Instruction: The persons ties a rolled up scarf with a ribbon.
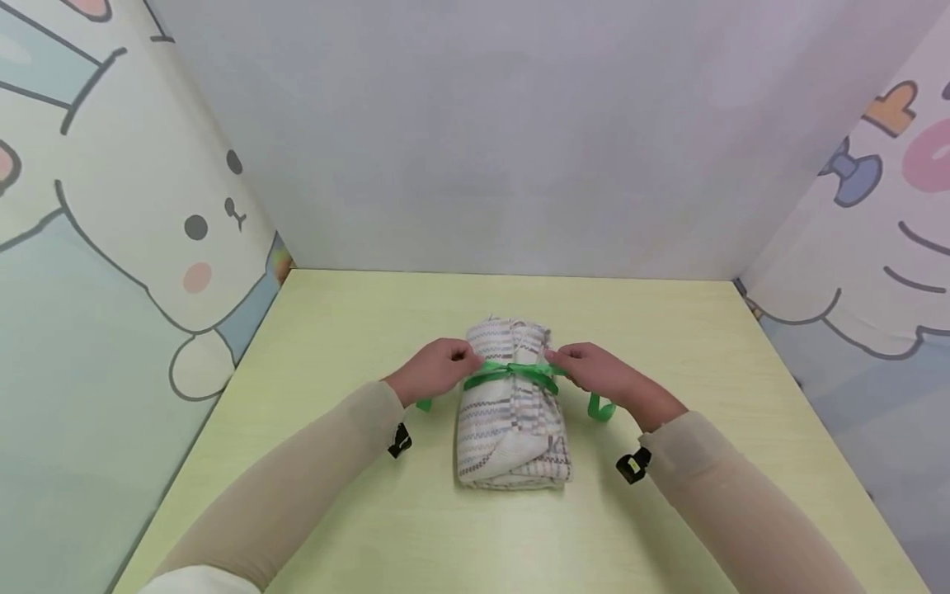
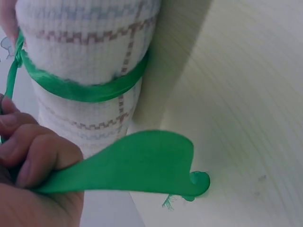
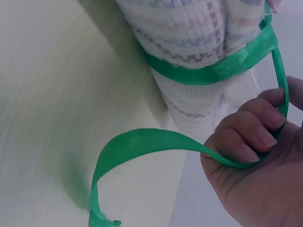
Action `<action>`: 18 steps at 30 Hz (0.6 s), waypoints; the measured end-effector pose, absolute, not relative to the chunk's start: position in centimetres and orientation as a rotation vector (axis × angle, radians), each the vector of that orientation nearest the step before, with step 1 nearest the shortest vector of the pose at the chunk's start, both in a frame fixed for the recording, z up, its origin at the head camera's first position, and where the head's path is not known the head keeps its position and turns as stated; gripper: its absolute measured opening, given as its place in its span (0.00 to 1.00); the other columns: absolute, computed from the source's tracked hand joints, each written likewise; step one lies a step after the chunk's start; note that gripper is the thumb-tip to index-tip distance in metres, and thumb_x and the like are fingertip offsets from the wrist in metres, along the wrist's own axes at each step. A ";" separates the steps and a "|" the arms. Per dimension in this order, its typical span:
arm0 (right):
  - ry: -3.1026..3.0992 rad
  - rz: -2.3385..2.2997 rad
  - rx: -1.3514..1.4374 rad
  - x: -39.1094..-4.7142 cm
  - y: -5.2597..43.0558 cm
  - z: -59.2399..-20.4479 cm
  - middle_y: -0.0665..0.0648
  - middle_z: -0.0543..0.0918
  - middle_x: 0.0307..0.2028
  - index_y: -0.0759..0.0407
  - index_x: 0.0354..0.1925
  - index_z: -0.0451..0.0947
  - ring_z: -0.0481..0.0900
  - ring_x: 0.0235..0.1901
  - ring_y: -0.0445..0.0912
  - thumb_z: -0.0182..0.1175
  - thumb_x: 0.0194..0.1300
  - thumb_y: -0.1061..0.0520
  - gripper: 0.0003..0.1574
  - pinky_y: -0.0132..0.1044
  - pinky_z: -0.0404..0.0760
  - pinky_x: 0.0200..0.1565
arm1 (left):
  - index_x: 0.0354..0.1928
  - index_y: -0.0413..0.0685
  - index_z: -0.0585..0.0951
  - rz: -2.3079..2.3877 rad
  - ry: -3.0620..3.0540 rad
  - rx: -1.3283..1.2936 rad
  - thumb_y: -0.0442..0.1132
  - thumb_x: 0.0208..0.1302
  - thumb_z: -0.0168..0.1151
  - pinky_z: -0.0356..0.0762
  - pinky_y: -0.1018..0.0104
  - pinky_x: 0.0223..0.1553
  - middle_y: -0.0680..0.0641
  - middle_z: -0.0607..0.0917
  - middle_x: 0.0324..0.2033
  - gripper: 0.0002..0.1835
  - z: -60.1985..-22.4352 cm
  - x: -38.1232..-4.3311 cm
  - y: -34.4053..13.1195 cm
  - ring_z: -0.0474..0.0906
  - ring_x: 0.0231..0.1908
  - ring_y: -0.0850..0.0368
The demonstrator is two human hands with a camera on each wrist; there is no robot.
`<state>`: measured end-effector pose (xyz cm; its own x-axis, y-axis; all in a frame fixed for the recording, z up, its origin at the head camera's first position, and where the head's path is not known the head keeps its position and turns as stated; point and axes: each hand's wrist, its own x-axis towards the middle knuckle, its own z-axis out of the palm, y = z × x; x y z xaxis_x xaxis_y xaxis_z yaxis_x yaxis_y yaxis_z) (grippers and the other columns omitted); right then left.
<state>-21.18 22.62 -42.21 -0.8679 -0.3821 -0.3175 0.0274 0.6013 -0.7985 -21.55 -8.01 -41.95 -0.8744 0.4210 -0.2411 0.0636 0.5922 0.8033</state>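
Note:
A folded cloth bundle, white with striped woven patterns, lies on the table. A green ribbon circles it, crossing in a knot on top. My left hand is at the bundle's left side with curled fingers gripping one ribbon end; that tail hangs out past the palm in the left wrist view. On the other side my right hand grips the opposite end, which runs through its curled fingers and loops down toward the table. Both ends stretch from the knot to the hands.
The pale yellow-green table surrounds the bundle. A grey wall stands behind it, and panels with cartoon animals rise on the left and right. Black wrist fittings hang below both sleeves.

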 end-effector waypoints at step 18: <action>2.298 -1.202 -0.454 -20.7 24.7 -41.9 0.50 0.60 0.19 0.61 0.27 0.68 0.58 0.21 0.47 0.59 0.77 0.43 0.28 0.46 0.69 0.37 | 0.32 0.48 0.74 1.014 2.534 0.432 0.53 0.80 0.53 0.65 0.62 0.28 0.51 0.70 0.23 0.19 -42.2 -20.8 -9.8 0.66 0.24 0.56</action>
